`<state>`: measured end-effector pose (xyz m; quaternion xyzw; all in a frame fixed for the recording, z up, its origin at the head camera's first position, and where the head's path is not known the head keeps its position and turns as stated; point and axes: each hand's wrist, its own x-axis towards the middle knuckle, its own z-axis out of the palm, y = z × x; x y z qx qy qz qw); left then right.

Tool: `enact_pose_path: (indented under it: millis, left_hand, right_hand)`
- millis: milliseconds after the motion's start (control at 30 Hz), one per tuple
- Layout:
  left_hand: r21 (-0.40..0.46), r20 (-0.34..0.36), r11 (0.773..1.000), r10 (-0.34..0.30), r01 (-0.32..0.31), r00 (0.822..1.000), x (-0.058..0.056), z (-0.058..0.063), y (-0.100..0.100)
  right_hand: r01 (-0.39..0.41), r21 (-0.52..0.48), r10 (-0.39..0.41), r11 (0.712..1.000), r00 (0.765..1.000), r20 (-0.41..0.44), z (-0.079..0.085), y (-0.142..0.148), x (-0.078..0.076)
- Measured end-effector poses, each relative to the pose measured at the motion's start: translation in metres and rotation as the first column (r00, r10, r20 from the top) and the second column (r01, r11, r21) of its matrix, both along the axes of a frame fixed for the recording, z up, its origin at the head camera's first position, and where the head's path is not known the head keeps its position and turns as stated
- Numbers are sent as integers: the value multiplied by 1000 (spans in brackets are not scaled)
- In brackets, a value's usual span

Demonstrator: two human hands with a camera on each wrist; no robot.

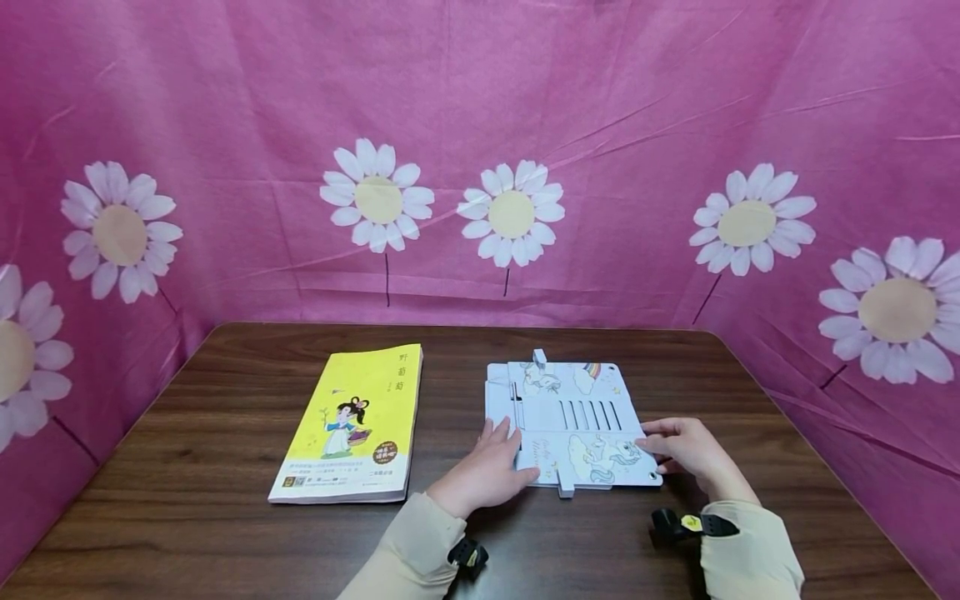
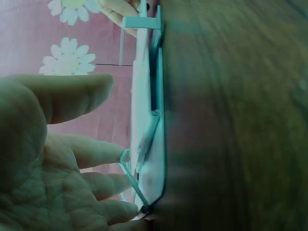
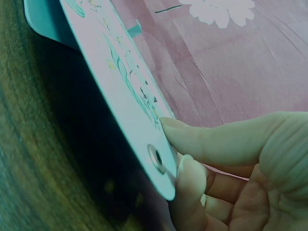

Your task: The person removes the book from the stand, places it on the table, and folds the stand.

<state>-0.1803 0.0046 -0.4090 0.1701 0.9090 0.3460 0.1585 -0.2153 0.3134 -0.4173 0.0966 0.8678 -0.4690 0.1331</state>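
Observation:
A white folding book stand [image 1: 543, 421] with unicorn and rainbow drawings lies flat on the table, with a row of slots in its panel. My right hand [image 1: 693, 457] pinches its right edge between thumb and fingers; the right wrist view shows that corner of the book stand [image 3: 137, 120] raised off the tabletop. At the left edge rests my left hand [image 1: 487, 471], its thumb spread from the fingers. Seen from the left wrist, those loosely extended fingers [image 2: 103, 185] touch a thin wire loop [image 2: 132, 180] on the stand. Small clips [image 1: 566, 483] stick out at the front and back edges.
A yellow-covered book [image 1: 360, 417] lies closed to the left of the stand. Both are on a dark wood table [image 1: 210, 467]. Behind and at the sides hangs a pink cloth [image 1: 465, 83] with large white daisies.

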Motion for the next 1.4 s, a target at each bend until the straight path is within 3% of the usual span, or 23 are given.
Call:
enact_pose_path:
  millis: [333,633,1133,1400]
  left_hand:
    - [-36,-39,999,-34,33,999,-2,-4,0]
    - [-50,49,997,-52,54,997,3,2,-2]
    - [-95,6,993,-76,76,997,3,3,-2]
    - [-103,24,992,-76,78,997,3,3,-2]
  right_hand:
    - [-3,-3,3,1000,1000,-3,1,-2,-2]
    - [1,-3,-1,1000,1000,3,0,0,0]
    - [-8,-8,8,1000,1000,3,0,3,-1]
    - [-7,-6,7,1000,1000,7,0,3,-1]
